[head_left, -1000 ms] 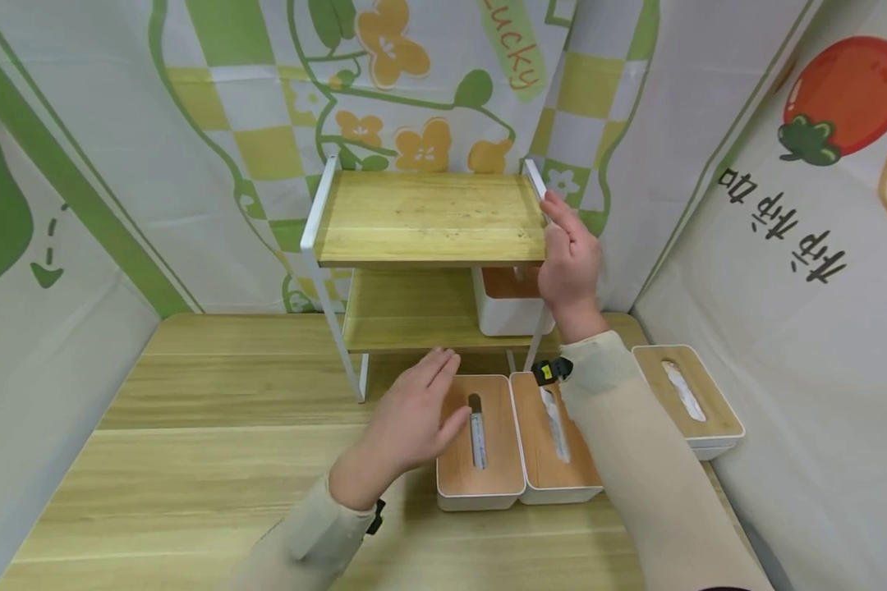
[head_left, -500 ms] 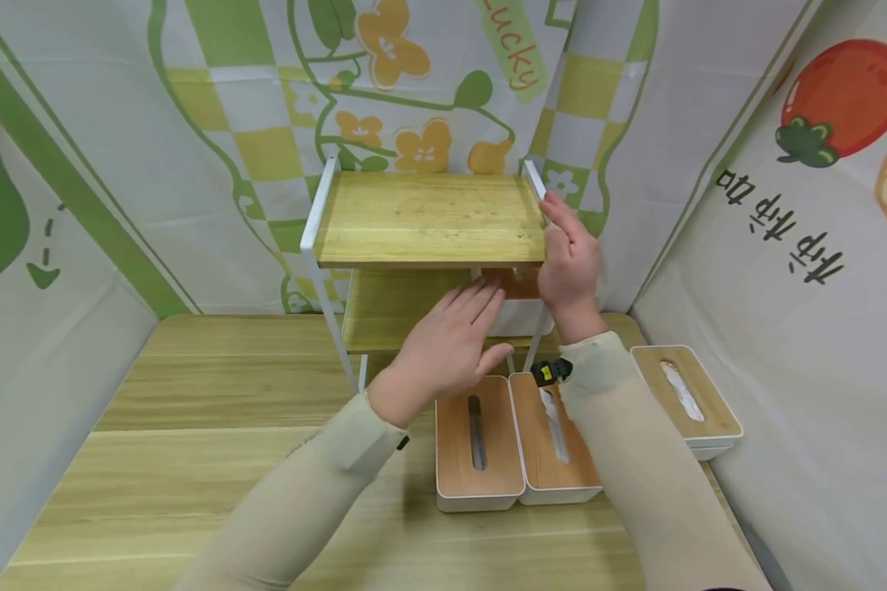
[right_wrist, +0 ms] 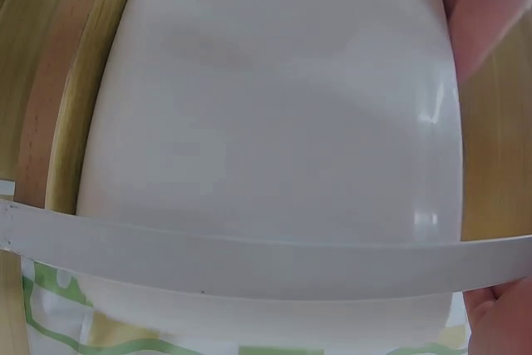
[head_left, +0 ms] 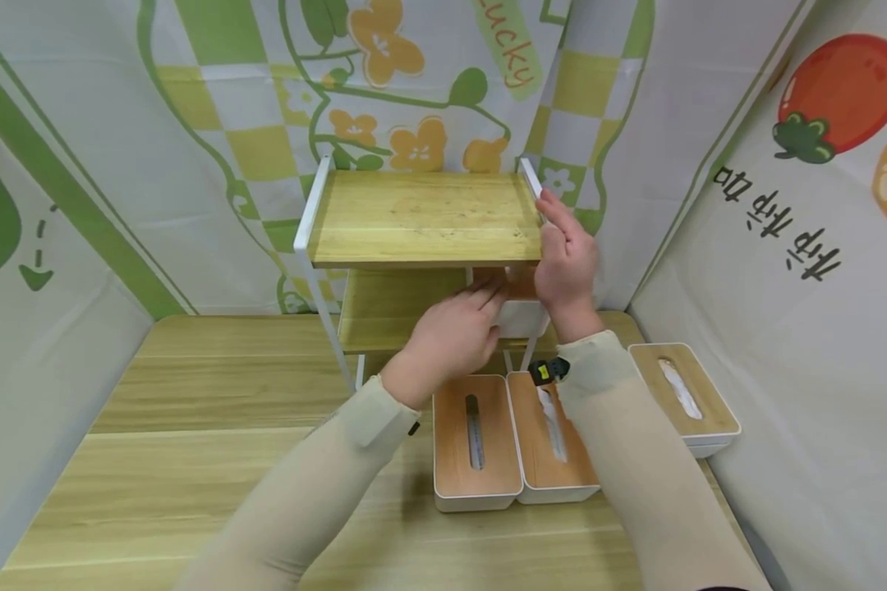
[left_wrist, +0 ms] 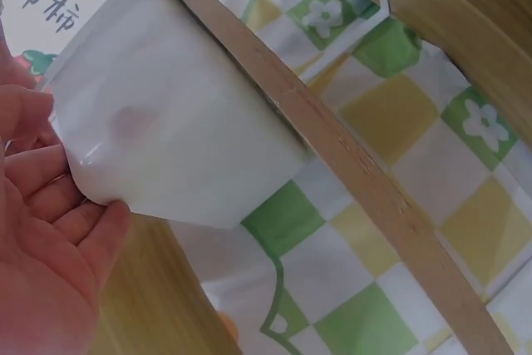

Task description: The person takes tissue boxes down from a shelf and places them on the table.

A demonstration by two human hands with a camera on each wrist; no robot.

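My left hand [head_left: 454, 332] reaches over the middle shelf with its fingers laid over a white tissue box [head_left: 523, 318] with an orange-brown wooden lid. In the left wrist view, my left fingers [left_wrist: 62, 197] touch the rounded edge of this white box [left_wrist: 183, 114], just beside the shelf's edge. My right hand [head_left: 567, 267] rests against the right upright of the white-framed rack [head_left: 429, 217], fingers extended along it. The right wrist view shows the box's white side [right_wrist: 274, 139] behind the white metal upright [right_wrist: 249, 265].
Two more tissue boxes with reddish wood lids, a left one [head_left: 458, 439] and a right one [head_left: 534, 435], stand side by side before the rack. A further tissue box [head_left: 698, 394] sits at the table's right edge. The wooden table [head_left: 214, 460] extends to the left.
My left hand has moved up and away from above the front tissue box to the box on the shelf, its fingers now bending over it. The right hand stays at the rack.
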